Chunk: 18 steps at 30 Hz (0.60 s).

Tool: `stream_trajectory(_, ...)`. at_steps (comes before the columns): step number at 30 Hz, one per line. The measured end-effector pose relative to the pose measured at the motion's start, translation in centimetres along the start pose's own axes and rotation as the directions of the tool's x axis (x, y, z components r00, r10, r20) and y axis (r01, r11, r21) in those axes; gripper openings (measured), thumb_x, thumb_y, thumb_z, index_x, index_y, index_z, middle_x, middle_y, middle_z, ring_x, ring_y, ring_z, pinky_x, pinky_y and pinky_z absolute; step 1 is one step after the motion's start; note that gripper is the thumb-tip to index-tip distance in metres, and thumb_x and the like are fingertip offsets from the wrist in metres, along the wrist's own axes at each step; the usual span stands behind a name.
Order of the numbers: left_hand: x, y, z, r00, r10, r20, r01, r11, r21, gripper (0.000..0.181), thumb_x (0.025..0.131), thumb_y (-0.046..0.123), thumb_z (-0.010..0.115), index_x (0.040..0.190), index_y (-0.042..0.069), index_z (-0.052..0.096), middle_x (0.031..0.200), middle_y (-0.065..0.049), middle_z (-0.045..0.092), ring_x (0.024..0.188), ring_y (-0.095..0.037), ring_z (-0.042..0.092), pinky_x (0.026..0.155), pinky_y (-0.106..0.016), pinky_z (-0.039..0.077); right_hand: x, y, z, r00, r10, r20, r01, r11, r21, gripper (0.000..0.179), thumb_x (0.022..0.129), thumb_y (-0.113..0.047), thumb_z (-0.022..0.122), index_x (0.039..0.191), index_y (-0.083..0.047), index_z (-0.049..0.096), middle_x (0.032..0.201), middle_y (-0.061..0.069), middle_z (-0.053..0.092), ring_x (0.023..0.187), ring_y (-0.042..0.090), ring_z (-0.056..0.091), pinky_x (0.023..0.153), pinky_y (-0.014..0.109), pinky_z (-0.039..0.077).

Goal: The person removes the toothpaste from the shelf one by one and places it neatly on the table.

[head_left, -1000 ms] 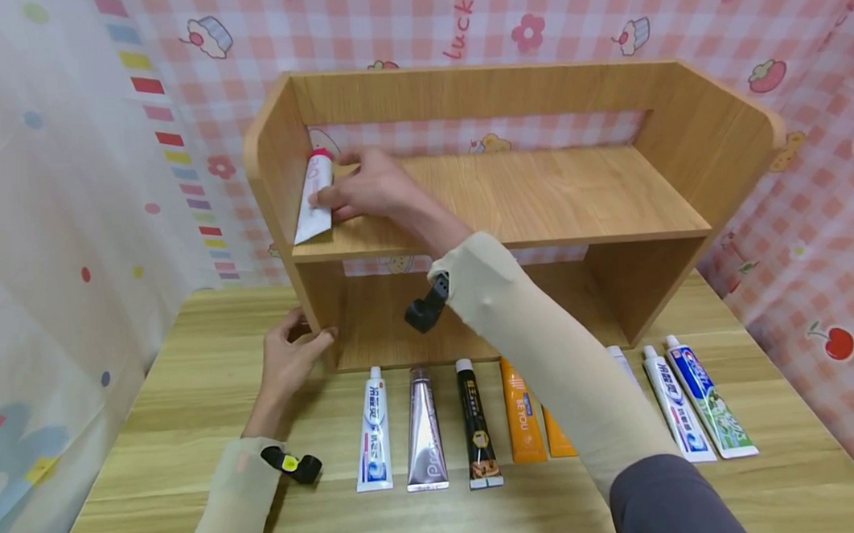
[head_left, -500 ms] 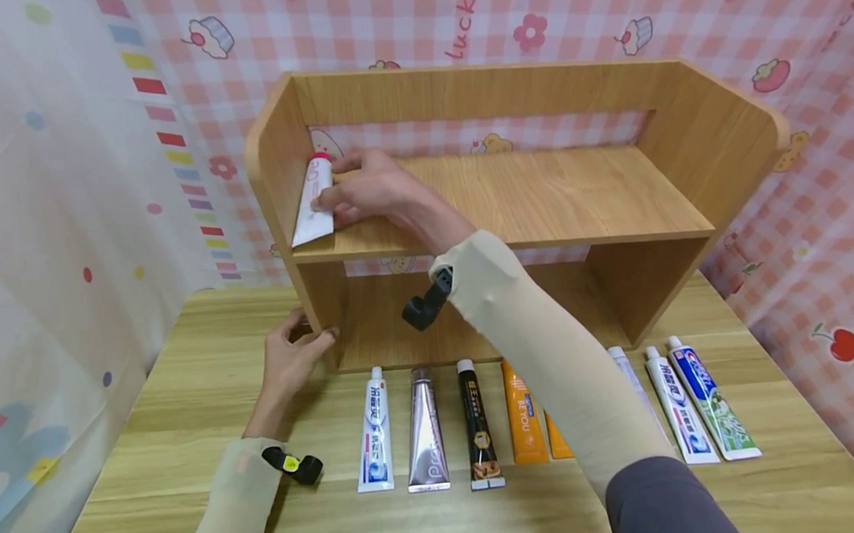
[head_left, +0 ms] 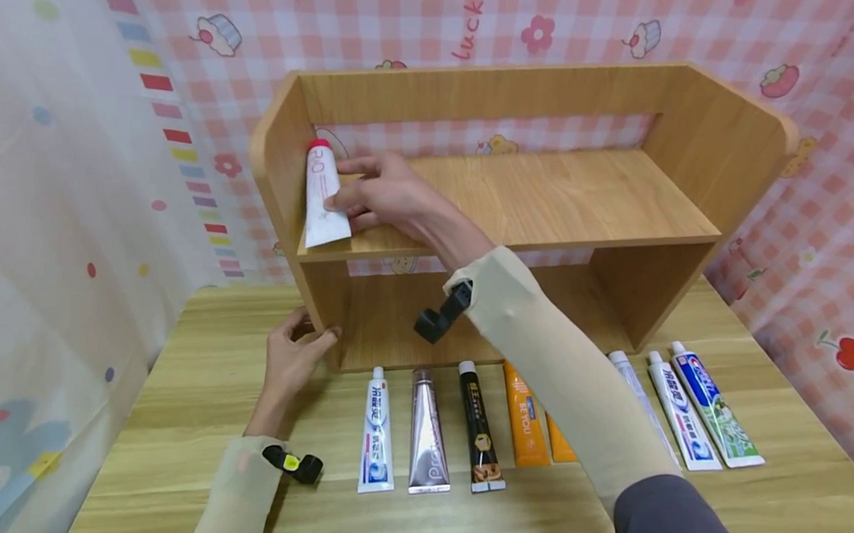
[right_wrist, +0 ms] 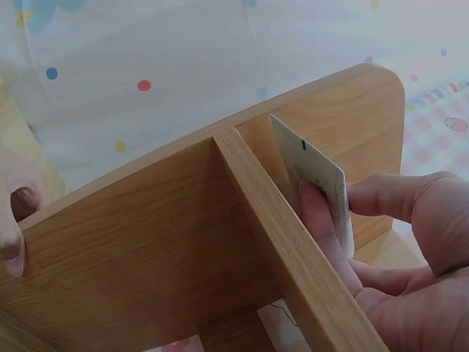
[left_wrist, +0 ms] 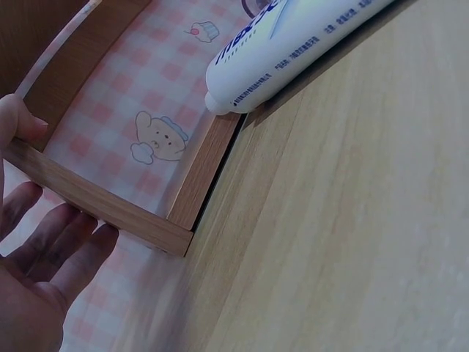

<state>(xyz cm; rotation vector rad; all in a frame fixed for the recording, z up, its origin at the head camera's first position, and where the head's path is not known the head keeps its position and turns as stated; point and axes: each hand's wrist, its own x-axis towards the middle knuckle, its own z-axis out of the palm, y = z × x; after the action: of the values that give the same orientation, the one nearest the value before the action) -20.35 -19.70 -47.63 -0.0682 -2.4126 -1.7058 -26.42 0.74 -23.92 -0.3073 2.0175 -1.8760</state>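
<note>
On the upper level of the wooden shelf point(head_left: 525, 201), my right hand point(head_left: 394, 192) pinches a white toothpaste tube point(head_left: 320, 200) with a red cap between thumb and fingers. The tube stands near the left side panel, cap to the back and crimped end at the front edge. That flat crimped end point(right_wrist: 311, 172) shows above the shelf board in the right wrist view. Lower down, my left hand point(head_left: 294, 358) grips the front edge of the side panel. Its thumb lies on the inner face and its fingers point(left_wrist: 84, 257) on the outer face in the left wrist view.
On the table before the shelf lie several toothpaste tubes: a blue-white one point(head_left: 374, 434), a silver-pink one point(head_left: 426, 435), a black one point(head_left: 481, 429), orange ones point(head_left: 526, 422) partly behind my right forearm, and a green-blue one point(head_left: 717, 404) at right. A patterned curtain point(head_left: 414, 26) hangs behind.
The tube in my right hand has turned its printed face more toward the head camera, its crimped end swinging a little right. My left hand keeps its place on the panel.
</note>
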Motion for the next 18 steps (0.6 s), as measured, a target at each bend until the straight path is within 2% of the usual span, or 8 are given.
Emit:
stream_trajectory(8, -0.1, 0.2, -0.3, 1.000, -0.012, 0.001, 0.012, 1.000, -0.009, 0.054, 0.089, 0.019, 0.075, 0.140, 0.009, 0.061, 0.132, -0.016, 0.066, 0.118, -0.027, 0.059, 0.089, -0.020, 0.049, -1.0, 0.2, -0.3, 0.999, -0.031, -0.006, 0.031, 0.999, 0.037, 0.067, 0.092, 0.001, 0.072, 0.153, -0.010, 0.046, 0.128, 0.016, 0.066, 0.107, 0.028, 0.071, 0.086, 0.036, 0.062)
stream_trajectory(14, -0.2, 0.4, -0.2, 1.000, -0.004, 0.006, 0.004, 1.000, -0.025, 0.054, 0.088, 0.018, 0.076, 0.140, 0.009, 0.062, 0.131, -0.018, 0.066, 0.118, -0.028, 0.059, 0.087, -0.016, 0.049, -2.0, 0.4, -0.9, 0.997, -0.060, -0.044, 0.061, 0.998, 0.031, 0.067, 0.091, -0.001, 0.073, 0.152, -0.014, 0.048, 0.129, 0.012, 0.065, 0.105, 0.026, 0.071, 0.084, 0.036, 0.062)
stream_trajectory(18, 0.0, 0.3, -0.2, 1.000, -0.007, 0.004, 0.007, 1.000, -0.015, 0.054, 0.088, 0.019, 0.076, 0.140, 0.009, 0.062, 0.131, -0.017, 0.066, 0.118, -0.028, 0.059, 0.091, -0.021, 0.049, -2.9, 0.6, -1.3, 0.995, -0.090, -0.048, 0.091, 0.996, 0.019, 0.067, 0.091, -0.001, 0.074, 0.151, -0.016, 0.049, 0.127, 0.013, 0.066, 0.105, 0.027, 0.071, 0.083, 0.037, 0.063)
